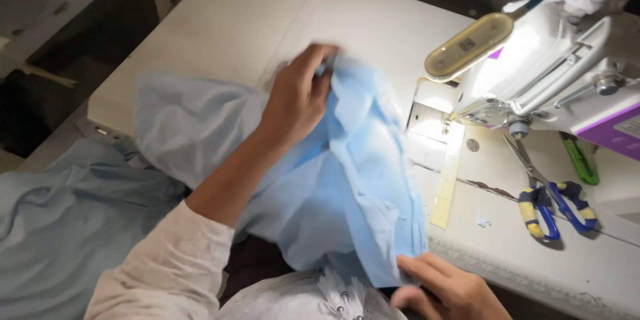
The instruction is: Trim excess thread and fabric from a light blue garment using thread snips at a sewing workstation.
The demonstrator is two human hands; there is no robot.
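A light blue garment (347, 180) lies bunched on the white sewing table (247, 13), hanging off its near edge. My left hand (297, 97) grips the cloth's far edge, fingers closed into the folds, a little left of the machine's needle area. My right hand (447, 287) pinches the garment's near lower edge at the bottom of the view. More of the same blue cloth (60, 227) is heaped at the lower left, below the table edge.
A white sewing machine (560, 73) with a lit lamp (470, 43) stands at the right. Scissors with blue-and-yellow handles (553, 203) lie on the table beside it, a green tool (580, 160) behind them. A pale strip (448, 180) runs along the machine bed.
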